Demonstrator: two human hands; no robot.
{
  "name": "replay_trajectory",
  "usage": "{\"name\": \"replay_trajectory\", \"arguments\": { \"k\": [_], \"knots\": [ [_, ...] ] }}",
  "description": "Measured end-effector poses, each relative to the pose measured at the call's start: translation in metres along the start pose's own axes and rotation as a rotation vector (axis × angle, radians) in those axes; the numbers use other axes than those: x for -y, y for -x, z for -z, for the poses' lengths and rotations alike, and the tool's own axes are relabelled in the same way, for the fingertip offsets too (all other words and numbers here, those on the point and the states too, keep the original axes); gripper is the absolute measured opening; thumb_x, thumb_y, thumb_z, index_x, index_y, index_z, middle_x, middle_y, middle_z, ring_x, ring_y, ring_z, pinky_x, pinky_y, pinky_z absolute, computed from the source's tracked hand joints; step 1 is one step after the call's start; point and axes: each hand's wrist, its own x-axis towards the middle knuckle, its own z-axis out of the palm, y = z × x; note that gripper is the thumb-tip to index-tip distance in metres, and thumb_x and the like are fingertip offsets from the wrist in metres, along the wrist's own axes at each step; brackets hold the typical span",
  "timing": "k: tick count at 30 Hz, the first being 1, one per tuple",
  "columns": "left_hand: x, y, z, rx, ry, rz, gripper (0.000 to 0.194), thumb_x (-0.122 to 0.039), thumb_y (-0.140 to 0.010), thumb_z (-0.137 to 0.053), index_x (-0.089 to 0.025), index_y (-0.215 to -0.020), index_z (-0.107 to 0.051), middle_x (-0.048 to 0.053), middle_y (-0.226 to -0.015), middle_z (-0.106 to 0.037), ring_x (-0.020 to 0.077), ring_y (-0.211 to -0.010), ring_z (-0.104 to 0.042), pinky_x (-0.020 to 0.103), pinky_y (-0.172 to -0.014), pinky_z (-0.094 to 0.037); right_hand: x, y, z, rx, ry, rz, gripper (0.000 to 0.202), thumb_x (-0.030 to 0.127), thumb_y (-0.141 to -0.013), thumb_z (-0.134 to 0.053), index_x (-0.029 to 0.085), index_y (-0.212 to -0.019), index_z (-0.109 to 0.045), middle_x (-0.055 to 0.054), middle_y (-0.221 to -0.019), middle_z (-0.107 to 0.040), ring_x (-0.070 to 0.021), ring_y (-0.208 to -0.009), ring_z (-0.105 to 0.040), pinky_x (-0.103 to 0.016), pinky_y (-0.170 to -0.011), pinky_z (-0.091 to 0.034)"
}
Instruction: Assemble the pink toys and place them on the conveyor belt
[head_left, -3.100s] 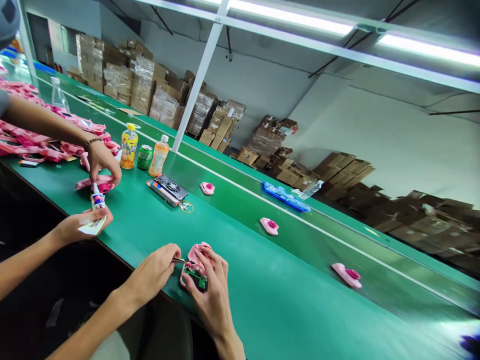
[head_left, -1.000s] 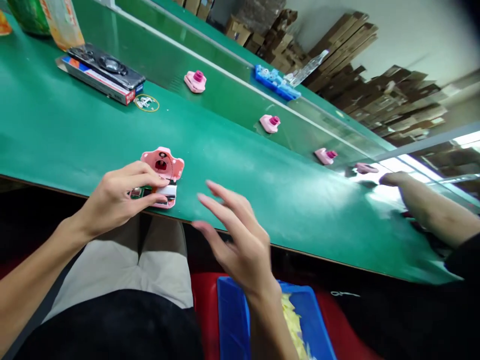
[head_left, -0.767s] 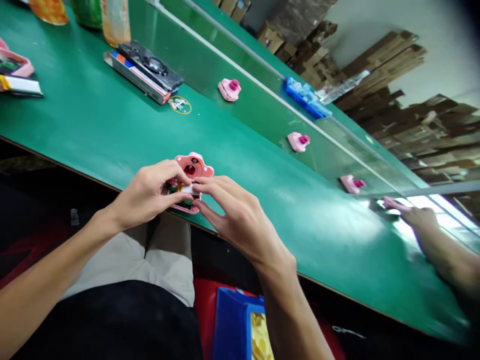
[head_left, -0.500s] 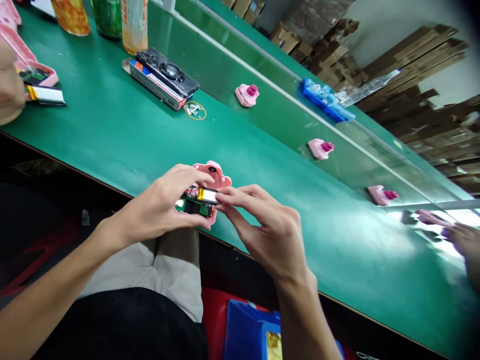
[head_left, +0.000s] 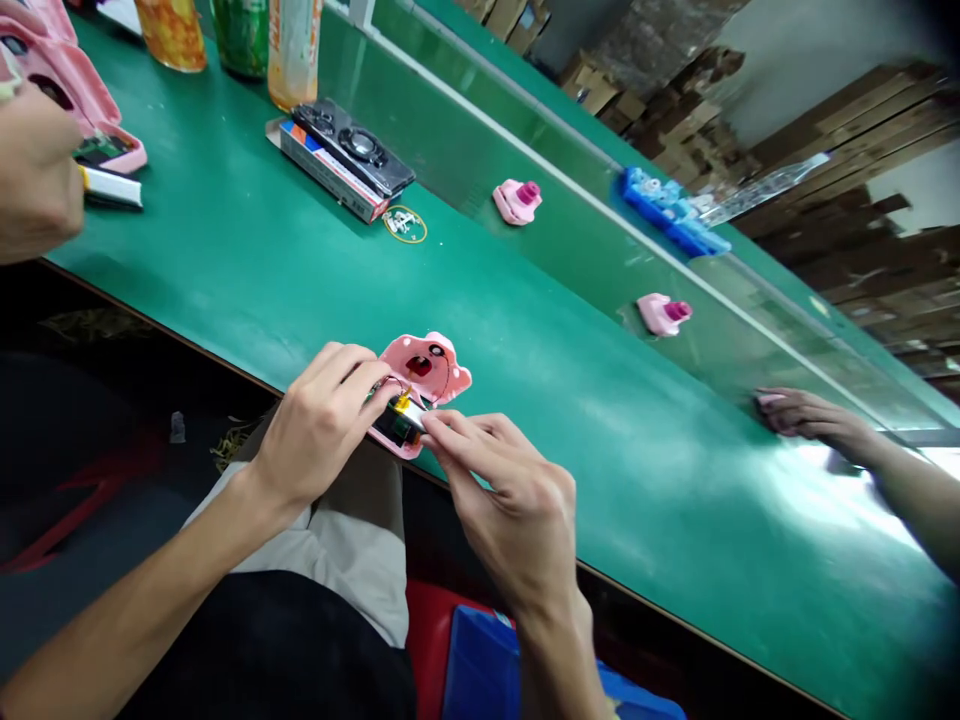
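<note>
An opened pink plastic case (head_left: 441, 375) lies at the table's front edge, its upper half showing a dark-red opening and a round black part. In its lower half sits a green circuit board (head_left: 391, 428), partly hidden by fingers. My right hand (head_left: 514, 490) pinches the end of a silver battery (head_left: 412, 411) with yellow tape, tilted over the board. My left hand (head_left: 322, 420) is closed at the case's left end, fingertips by the thin wires; its exact grip is partly hidden.
Pink pieces with magenta knobs (head_left: 517, 202) stand along the table (head_left: 315, 280). A box (head_left: 330, 165) carries a black tray, beside a yellow ring (head_left: 405, 225) with white bits. Bottles (head_left: 294, 50) stand behind. Co-workers' hands (head_left: 37, 175) (head_left: 817, 415) work at both sides.
My left hand has shifted its fingers from around the case onto its left end. The battery now tilts down to the right. At right, a co-worker's hand has reached a pink piece.
</note>
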Motion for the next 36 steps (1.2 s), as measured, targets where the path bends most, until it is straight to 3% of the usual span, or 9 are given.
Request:
{"name": "replay_trajectory", "arguments": {
  "k": [6, 17, 24, 31, 36],
  "knots": [
    [0.002, 0.001, -0.001, -0.009, -0.004, 0.037, 0.013, -0.011, -0.098, -0.056, -0.011, -0.103, -0.068, 0.010, -0.100, -0.069, 0.0211, -0.092, -0.062, 0.035, -0.083, -0.054, 0.007, 0.000, -0.014, -0.001, 0.055, 0.019, 0.026, 0.009, -0.098, -0.057, 0.021, -0.112, -0.075, -0.004, -0.103, -0.079, -0.0172, -0.080, -0.064, -0.032, -0.071, -0.060],
    [0.002, -0.001, 0.000, 0.041, 0.026, 0.076, 0.014, -0.012, -0.100, -0.050, -0.017, -0.095, -0.063, 0.007, -0.097, -0.067, 0.0214, -0.091, -0.061, 0.036, -0.080, -0.051, 0.010, 0.006, -0.021, -0.120, 0.121, 0.064, 0.029, 0.007, -0.096, -0.057, 0.019, -0.115, -0.074, -0.008, -0.110, -0.078, -0.0194, -0.085, -0.065, -0.035, -0.075, -0.062],
    [0.003, 0.001, -0.001, 0.063, 0.018, 0.082, 0.013, -0.014, -0.101, -0.050, -0.018, -0.094, -0.060, 0.006, -0.095, -0.065, 0.0215, -0.090, -0.060, 0.035, -0.079, -0.050, 0.007, -0.001, -0.030, -0.076, 0.098, 0.066, 0.025, 0.007, -0.097, -0.056, 0.018, -0.113, -0.073, -0.007, -0.109, -0.078, -0.0187, -0.085, -0.064, -0.034, -0.076, -0.061],
    [-0.001, 0.002, -0.001, 0.074, -0.022, 0.079, 0.011, -0.014, -0.100, -0.050, -0.017, -0.094, -0.058, 0.007, -0.095, -0.066, 0.0223, -0.088, -0.062, 0.035, -0.077, -0.050, 0.012, 0.002, -0.027, -0.034, 0.233, 0.152, 0.030, 0.003, -0.096, -0.052, 0.010, -0.117, -0.071, -0.012, -0.108, -0.076, -0.0209, -0.087, -0.062, -0.036, -0.078, -0.061],
    [0.005, 0.002, 0.004, 0.111, 0.037, 0.021, 0.010, -0.015, -0.101, -0.051, -0.016, -0.103, -0.061, 0.009, -0.106, -0.069, 0.0236, -0.099, -0.064, 0.038, -0.087, -0.053, 0.017, 0.005, -0.016, 0.129, 0.306, 0.112, 0.026, 0.020, -0.098, -0.061, 0.013, -0.120, -0.071, -0.012, -0.118, -0.074, -0.0263, -0.099, -0.062, -0.041, -0.080, -0.061]
  ]
}}
